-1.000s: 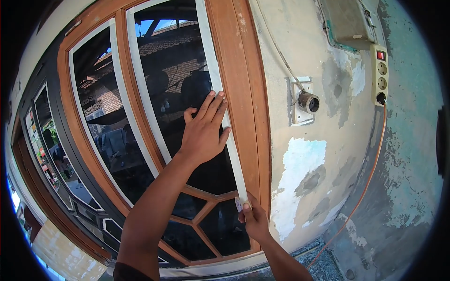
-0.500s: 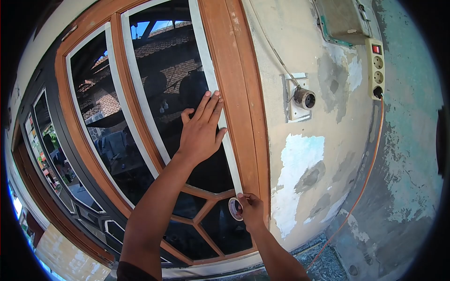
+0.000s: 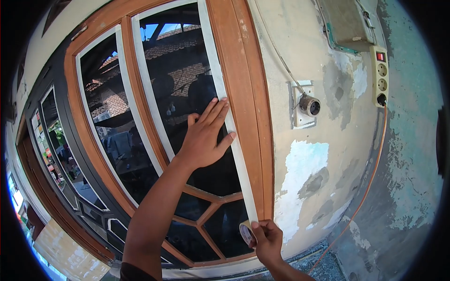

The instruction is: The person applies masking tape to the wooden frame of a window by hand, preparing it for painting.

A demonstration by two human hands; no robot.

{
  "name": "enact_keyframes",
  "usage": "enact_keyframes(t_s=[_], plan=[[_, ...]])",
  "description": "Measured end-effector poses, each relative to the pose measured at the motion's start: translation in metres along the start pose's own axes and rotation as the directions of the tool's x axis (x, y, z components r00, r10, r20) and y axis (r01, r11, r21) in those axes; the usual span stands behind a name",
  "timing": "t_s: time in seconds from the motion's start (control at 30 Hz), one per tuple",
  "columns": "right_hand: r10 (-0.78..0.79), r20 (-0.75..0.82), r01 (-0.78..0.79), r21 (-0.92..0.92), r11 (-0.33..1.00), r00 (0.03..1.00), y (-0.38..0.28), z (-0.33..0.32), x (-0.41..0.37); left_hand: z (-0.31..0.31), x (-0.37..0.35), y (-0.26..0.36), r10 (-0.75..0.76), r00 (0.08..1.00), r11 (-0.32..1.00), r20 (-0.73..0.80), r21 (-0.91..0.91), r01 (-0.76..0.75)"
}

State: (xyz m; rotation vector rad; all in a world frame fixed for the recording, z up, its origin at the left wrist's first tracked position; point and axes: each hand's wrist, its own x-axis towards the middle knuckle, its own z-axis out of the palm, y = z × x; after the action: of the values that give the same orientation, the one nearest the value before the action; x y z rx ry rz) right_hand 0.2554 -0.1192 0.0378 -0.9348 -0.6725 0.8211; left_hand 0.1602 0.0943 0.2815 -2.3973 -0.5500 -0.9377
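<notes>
My left hand lies against the right edge of the tall dark window pane, fingers spread. Its fingertips and thumb touch the strip of white masking tape that runs down the wooden frame. Lower down, my right hand grips the roll of masking tape near the frame's bottom right corner. From that roll the strip stretches up to my left hand. White tape also borders the narrower pane on the left.
On the patched wall to the right are a round socket and a power strip with an orange cord hanging down. A meter box is above them. A dark-framed window stands at the left.
My right hand has moved down with the tape roll, and the strip between the hands is longer. My left hand stays on the tape. The view has shifted slightly.
</notes>
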Motion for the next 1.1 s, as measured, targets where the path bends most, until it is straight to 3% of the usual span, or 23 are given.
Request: enact_keyframes(t_s=[0.1, 0.43, 0.63, 0.73, 0.77, 0.83, 0.9, 1.0, 1.1], plan=[[-0.006, 0.016, 0.006, -0.016, 1.0, 1.0, -0.006, -0.001, -0.017, 0.0, -0.004, 0.005, 0.001, 0.998, 0.998, -0.062, -0.06, -0.005], [-0.104, 0.001, 0.104, 0.019, 0.994, 0.995, 0.003, -0.002, -0.043, -0.031, -0.012, 0.03, 0.07, 0.988, 0.997, -0.135, 0.044, -0.065], [-0.09, 0.055, 0.09, -0.007, 0.996, 0.994, -0.004, -0.013, -0.058, -0.053, -0.01, 0.037, 0.093, 0.951, 0.993, -0.295, -0.045, -0.111], [-0.109, 0.058, 0.109, -0.002, 0.994, 0.992, 0.0, -0.015, -0.061, -0.062, 0.017, 0.026, -0.009, 0.871, 0.973, -0.491, -0.204, -0.105], [-0.113, 0.063, 0.113, -0.004, 0.994, 0.992, 0.002, -0.016, -0.062, -0.06, 0.038, 0.015, -0.062, 0.791, 0.96, -0.608, -0.252, -0.119], [-0.075, 0.069, 0.076, -0.008, 0.997, 0.995, -0.005, -0.014, -0.068, -0.075, 0.08, 0.005, -0.357, 0.737, 0.854, -0.573, -0.52, 0.009], [-0.084, 0.07, 0.083, 0.015, 0.996, 0.994, -0.013, -0.011, -0.079, -0.082, 0.13, -0.027, -0.521, 0.726, 0.668, -0.448, -0.743, 0.02], [-0.07, 0.053, 0.069, 0.03, 0.997, 0.996, -0.017, -0.013, -0.088, -0.109, 0.182, -0.054, -0.647, 0.712, 0.515, -0.273, -0.845, 0.143], [-0.107, 0.044, 0.104, 0.05, 0.993, 0.993, -0.02, -0.014, -0.089, -0.115, 0.212, -0.068, -0.691, 0.65, 0.571, -0.317, -0.791, 0.221]])
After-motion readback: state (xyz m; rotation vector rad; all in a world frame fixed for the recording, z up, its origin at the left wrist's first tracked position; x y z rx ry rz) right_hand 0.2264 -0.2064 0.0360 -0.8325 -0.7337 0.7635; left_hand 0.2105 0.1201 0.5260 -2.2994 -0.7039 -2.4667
